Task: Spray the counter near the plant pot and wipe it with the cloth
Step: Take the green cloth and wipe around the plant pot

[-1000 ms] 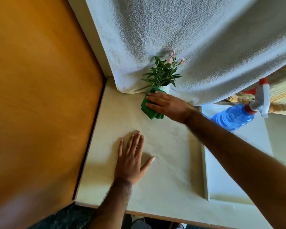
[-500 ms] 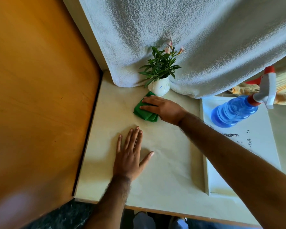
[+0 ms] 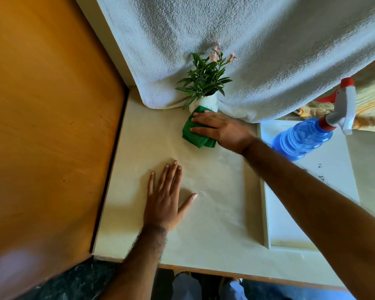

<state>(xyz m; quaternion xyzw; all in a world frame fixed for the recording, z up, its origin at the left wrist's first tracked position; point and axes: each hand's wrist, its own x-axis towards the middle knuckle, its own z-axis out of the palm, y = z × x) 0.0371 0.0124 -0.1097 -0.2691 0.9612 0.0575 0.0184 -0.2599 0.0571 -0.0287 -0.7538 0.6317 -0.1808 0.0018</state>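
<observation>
A small white plant pot with green leaves and pink flowers stands at the back of the cream counter. My right hand presses a folded green cloth flat on the counter, the cloth's far edge touching the pot's base. My left hand lies flat on the counter nearer to me, fingers spread, holding nothing. A blue spray bottle with a white and red trigger stands to the right on a white board.
A white towel hangs behind the pot and drapes onto the counter. An orange wooden panel walls off the left side. A white board covers the right of the counter, whose front edge is near me.
My right hand has slid the green cloth back toward the pot, after pulling it away half a second ago. My left hand has stayed flat in place.
</observation>
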